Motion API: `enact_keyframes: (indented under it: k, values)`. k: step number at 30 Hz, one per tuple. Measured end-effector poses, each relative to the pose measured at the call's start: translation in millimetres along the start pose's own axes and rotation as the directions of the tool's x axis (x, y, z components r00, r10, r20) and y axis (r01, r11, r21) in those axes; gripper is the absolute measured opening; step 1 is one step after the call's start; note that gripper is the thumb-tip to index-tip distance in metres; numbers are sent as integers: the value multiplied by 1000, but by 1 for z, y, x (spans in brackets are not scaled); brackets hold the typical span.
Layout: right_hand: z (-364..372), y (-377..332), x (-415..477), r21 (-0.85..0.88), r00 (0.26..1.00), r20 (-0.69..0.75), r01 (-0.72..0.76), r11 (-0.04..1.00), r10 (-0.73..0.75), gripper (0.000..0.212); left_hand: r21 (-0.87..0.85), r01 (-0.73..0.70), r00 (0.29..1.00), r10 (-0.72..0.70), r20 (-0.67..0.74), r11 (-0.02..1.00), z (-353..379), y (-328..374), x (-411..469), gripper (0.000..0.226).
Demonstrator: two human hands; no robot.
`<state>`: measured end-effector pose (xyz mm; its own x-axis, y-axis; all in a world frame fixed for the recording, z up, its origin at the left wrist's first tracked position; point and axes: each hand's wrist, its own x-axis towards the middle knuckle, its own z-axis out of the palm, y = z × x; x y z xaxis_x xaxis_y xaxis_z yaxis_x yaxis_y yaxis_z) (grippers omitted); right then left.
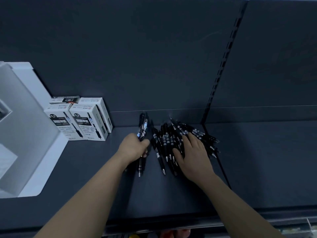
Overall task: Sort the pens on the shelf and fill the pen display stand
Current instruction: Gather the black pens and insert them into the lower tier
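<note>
Pens (143,125) clamped in my left hand (135,148) could slip if my flat, spread right hand (192,155) rakes the pile (167,137) carelessly.

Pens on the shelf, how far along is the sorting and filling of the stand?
Early. Done: a small bunch of pens is gathered. In hand: the left hand grips that bunch while the right hand rests flat on the loose pile. Left: most pens lie jumbled in that pile on the shelf, and no pens show in the visible part of the white display stand.
</note>
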<state>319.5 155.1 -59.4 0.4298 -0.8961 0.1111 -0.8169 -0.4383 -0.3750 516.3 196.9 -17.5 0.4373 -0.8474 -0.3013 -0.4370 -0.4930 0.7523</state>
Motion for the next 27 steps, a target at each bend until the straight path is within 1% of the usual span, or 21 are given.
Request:
enact_keyframes:
  k: [2, 3, 5, 7, 8, 10, 12, 14, 16, 20, 23, 25, 27]
  values:
    - [-4, -6, 1, 4, 1000, -9, 21, 1000, -21, 63, -216, -27, 999, 35, 34, 976, -8, -4, -11, 10]
    - [-8, -11, 2, 20, 999, -8, 31, 999, -31, 61, -296, -46, 997, 63, 46, 954, -12, -5, -18, 10]
    - [-17, -26, 4, 109, 997, -19, 79, 991, -78, 55, -397, -94, 990, 129, 63, 913, -21, -7, -33, 12]
    - [-26, -49, 8, 272, 990, -37, 138, 952, -133, 48, -429, -145, 979, 193, 70, 891, -28, -11, -48, 12]
    - [-30, -62, 10, 367, 988, -28, 149, 918, -149, 43, -426, -172, 973, 221, 68, 888, -31, -13, -54, 14]
    - [-35, -91, 14, 559, 984, 44, 117, 820, -171, 29, -396, -225, 963, 266, 51, 890, -39, -18, -66, 21]
    - [-37, -117, 17, 713, 978, 87, 72, 698, -190, 28, -391, -266, 954, 299, 23, 881, -49, -24, -75, 22]
    - [-36, -140, 17, 800, 974, 105, 38, 599, -201, 29, -439, -272, 952, 307, 8, 856, -63, -32, -84, 20]
    - [-33, -160, 16, 826, 968, 125, 18, 563, -215, 27, -478, -265, 953, 302, 1, 838, -79, -42, -90, 18]
    - [-25, -195, 17, 815, 966, 142, 10, 579, -216, 27, -540, -228, 962, 275, 6, 810, -112, -59, -98, 18]
    - [-26, -220, 18, 812, 976, 140, -15, 584, -169, 30, -608, -181, 971, 238, 13, 773, -139, -71, -101, 20]
    - [-31, -239, 19, 831, 979, 128, -17, 557, -161, 29, -573, -197, 973, 229, -17, 795, -159, -77, -102, 18]
    - [-37, -260, 24, 857, 982, 100, -4, 515, -158, 30, -459, -257, 965, 255, -68, 850, -180, -85, -102, 16]
